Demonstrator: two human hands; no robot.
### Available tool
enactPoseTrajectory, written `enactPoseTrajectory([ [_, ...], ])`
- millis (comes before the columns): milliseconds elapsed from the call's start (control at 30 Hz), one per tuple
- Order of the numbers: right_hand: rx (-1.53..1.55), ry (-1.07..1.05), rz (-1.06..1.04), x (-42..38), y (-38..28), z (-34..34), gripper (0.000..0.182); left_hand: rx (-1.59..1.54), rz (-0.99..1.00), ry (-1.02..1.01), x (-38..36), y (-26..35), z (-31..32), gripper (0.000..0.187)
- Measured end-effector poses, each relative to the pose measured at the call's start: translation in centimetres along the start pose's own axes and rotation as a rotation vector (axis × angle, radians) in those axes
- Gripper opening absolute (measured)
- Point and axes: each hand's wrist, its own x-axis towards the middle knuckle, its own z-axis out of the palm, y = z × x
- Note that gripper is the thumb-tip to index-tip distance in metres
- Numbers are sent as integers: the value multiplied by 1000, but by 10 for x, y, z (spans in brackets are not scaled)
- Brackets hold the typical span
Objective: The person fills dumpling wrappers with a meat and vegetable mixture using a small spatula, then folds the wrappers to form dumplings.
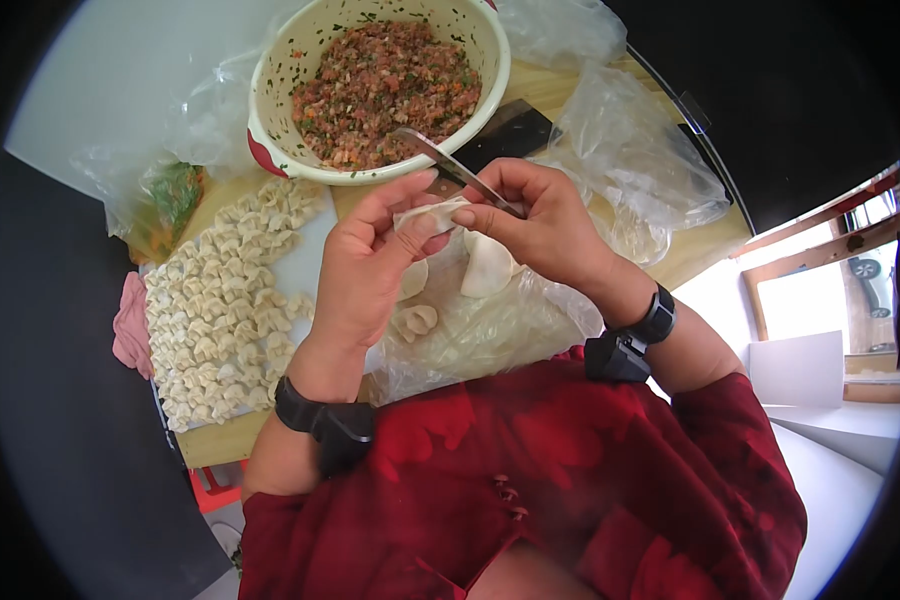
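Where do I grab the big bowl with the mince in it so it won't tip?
Probably by the red parts of the bowl: one at the near-left rim, another at the far right, partly cut off by the picture. Come from both sides, one hand on each. They sit across from each other on the wide round rim, so the mince should stay level.
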Motion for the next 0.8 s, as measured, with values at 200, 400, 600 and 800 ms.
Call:
enactPoseTrajectory([
  [200,16,-9,-33,-5,-12,2,18,-25,13,61,3,-10,-1,24],
  [400,27,44,-149,0,7,-1,17,124,40,135,4,-7,6,19],
  [600,-29,59,-167,-1,7,-4,15,220,123,137,5,-11,5,16],
  [800,-116,68,-186,-3,4,-5,12,314,184,152,9,-10,10,13],
])
